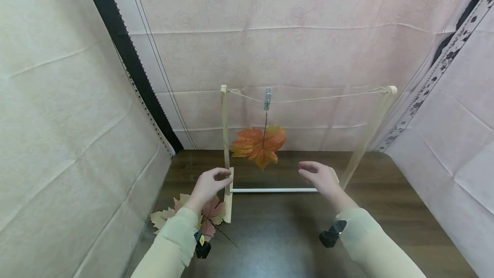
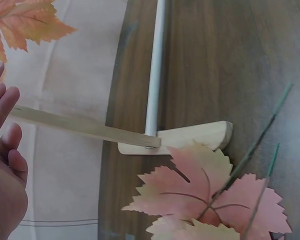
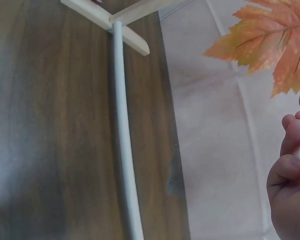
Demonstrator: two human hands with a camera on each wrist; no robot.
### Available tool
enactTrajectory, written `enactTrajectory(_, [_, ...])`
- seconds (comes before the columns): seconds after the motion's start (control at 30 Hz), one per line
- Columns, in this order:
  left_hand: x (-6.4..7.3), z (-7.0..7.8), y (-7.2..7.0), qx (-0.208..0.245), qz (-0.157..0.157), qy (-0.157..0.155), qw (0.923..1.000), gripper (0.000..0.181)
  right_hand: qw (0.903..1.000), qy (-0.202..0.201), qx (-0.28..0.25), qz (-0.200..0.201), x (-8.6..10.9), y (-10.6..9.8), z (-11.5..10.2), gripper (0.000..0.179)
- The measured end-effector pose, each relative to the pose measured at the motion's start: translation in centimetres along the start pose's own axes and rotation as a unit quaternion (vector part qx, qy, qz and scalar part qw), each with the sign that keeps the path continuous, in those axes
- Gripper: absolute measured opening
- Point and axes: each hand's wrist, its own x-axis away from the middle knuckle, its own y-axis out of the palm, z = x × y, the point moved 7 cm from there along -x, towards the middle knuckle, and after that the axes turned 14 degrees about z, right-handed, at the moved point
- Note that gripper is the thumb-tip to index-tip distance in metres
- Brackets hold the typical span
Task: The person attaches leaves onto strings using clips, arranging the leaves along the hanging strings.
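An orange maple leaf hangs by its stem from a blue-grey clothespin on a string. The string runs between the two posts of a wooden stand. Beside the left post, my left hand is raised with relaxed, slightly bent fingers and holds nothing. My right hand hovers in front of the right post, its fingers loosely bent around empty air. Pinkish leaves with green stems lie on the table by the stand's left foot, partly hidden under my left forearm in the head view.
A white rod joins the stand's feet low over the dark wooden table. Pale cloth hangs behind, with more cloth walls on the left and right. Each wrist carries a small black camera.
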Motion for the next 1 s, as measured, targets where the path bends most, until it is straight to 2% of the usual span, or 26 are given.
enactTrajectory(0.1, [0.2, -0.6, 0.0, -0.003, 0.001, -0.004, 1.0, 0.03, 0.9996, 0.001, -0.024, -0.015, 0.1, 0.1, 0.6, 0.046])
enactTrajectory(0.37, [0.7, -1.8, -0.3, 0.0, 0.008, -0.003, 1.0, 0.03, 0.9997, -0.013, -0.018, -0.007, 0.2, -0.3, 1.9, 0.04])
enactTrajectory(0.63, [1.0, -3.3, -0.3, -0.009, 0.011, -0.009, 0.9999, 0.029, 0.9992, 0.033, -0.006, -0.021, 1.1, -0.9, 3.9, 0.049])
enactTrajectory(0.83, [1.3, -4.1, -0.3, 0.001, -0.002, -0.012, 0.9999, 0.03, 0.9985, 0.048, 0.001, -0.027, 1.6, -1.4, 5.0, 0.052])
enactTrajectory(1.0, [1.3, -4.9, -0.7, -0.011, 0.004, -0.018, 0.9998, 0.026, 0.9981, 0.051, 0.012, -0.033, 1.8, -1.7, 5.4, 0.057])
